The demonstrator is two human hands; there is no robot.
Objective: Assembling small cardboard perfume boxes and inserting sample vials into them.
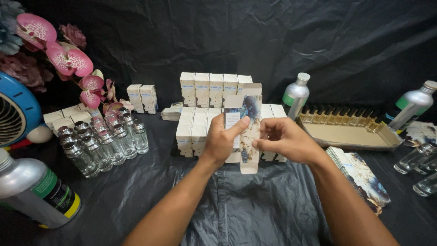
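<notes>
At your nine o'clock a silver can (34, 191) lies on the desk (236, 214), with a cluster of clear glass bottles (102, 139) just beyond it at ten. Straight ahead at twelve, you hold a tall, narrow printed carton (248, 132) upright above the desk, its long axis running from twelve to six, top flap open. Your left hand (223, 141) is closed around its left edge, thumb pressed across the front panel. Your right hand (284, 139) pinches its right edge between thumb and fingertips, fingers curled. Both hands sit equally close, one on each side. Behind the carton stand stacked white boxes (209, 89). At two, a cardboard tray (350, 134); at three, flat printed cartons (362, 175).
</notes>
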